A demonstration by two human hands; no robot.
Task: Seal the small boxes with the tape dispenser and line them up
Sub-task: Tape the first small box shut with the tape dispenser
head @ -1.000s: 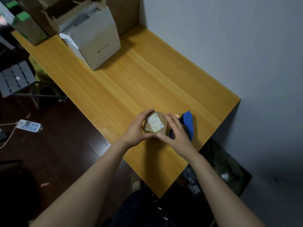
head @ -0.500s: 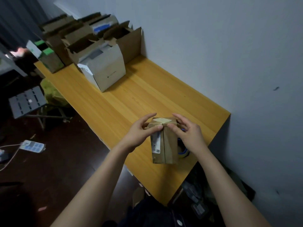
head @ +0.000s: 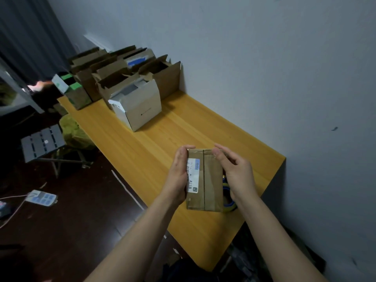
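Note:
A small brown cardboard box with a white label on its left half is held up above the near end of the wooden table. My left hand grips its left side, with the fingers behind it. My right hand holds the right side near the top, thumb on the front face. A dark seam runs down the middle of the box's face. The blue tape dispenser lies on the table behind the box, mostly hidden by the box and my right hand.
Several open cardboard boxes crowd the far end of the table, with a white box nearest. A wall runs along the table's right side. On the floor to the left lie a power strip and a grey folding stool.
The box has been turned so its long labelled face points at me and has been lifted higher. My view has tilted up, showing more of the far boxes.

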